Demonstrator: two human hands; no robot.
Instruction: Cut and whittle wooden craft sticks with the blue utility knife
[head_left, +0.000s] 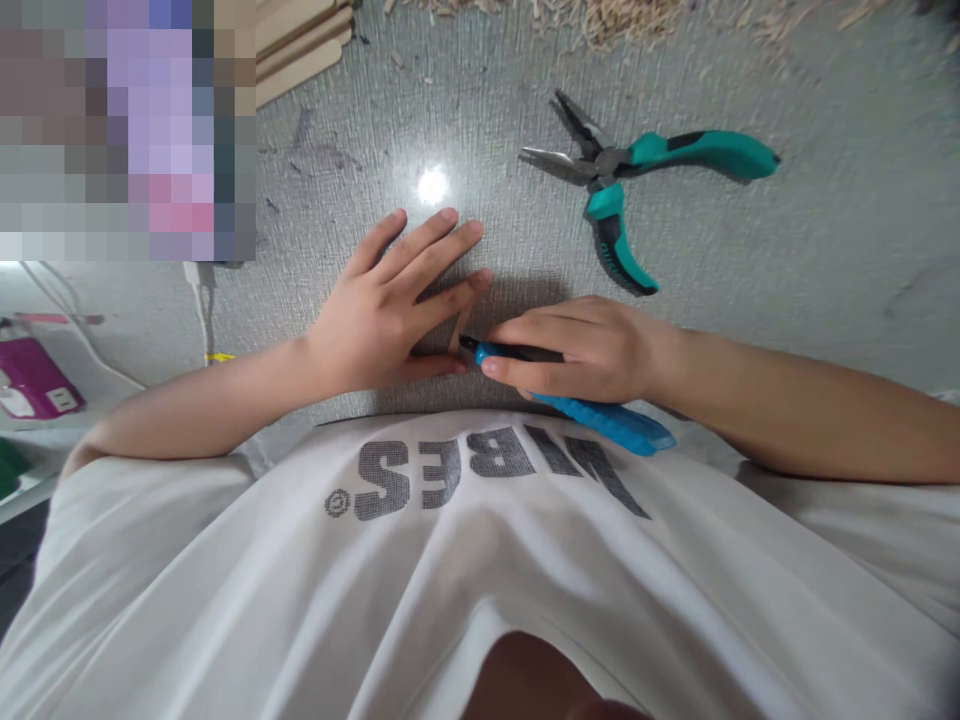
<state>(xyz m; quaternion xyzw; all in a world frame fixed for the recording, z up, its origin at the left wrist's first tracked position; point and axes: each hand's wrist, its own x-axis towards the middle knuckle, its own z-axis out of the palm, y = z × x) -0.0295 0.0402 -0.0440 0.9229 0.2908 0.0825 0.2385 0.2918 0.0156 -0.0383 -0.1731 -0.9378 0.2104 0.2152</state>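
The right hand (585,345) is clamped on a blue cutter (619,422), its blade hard to see; the left hand (379,318), fingers apart, partly hides a wood strip (463,322).

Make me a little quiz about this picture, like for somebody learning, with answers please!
1. What does the person's right grip hold?
A) a silver metal hammer
B) a long blue plastic tool
C) a red wooden brush

2. True or false: the silver metal pliers with teal-and-black handles lie with their jaws open.

3. Fill in: a thin tan wooden strip shows between the left grip's index finger and its ____.

Key: 1. B; 2. true; 3. thumb
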